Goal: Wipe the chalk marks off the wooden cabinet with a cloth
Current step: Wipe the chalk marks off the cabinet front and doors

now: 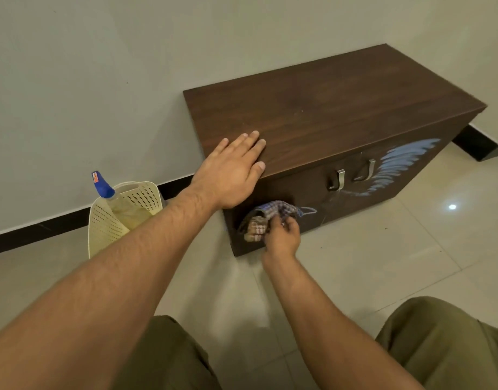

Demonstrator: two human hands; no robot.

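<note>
Your left hand [233,173] lies palm down on the near left corner of the wooden cabinet [326,108], on its top. The fingers [249,142] are straight and close together, with the thumb at the front edge, and they hold nothing. Your right hand [283,237] is lower, in front of the cabinet's left door, and its fingers are curled round a bunched checked cloth [267,218]. The cloth lies against the lower part of that door, near the left corner; both hand and cloth are a little blurred. Just right of the cloth you can see a thin looped chalk line [309,211]. The larger chalk marks [402,167] are pale blue strokes fanned like a wing across the right door, running from its upper right corner down to below the handles. Two metal handles [336,180] sit side by side at the middle of the front. The cabinet stands on the tiled floor [382,263] with its back to the wall. To its left, a cream perforated basket [110,223] stands on the floor by the wall, and a spray bottle [107,192] with a blue nozzle leans inside it. Your knees in olive trousers [444,339] show at the bottom edge.
</note>
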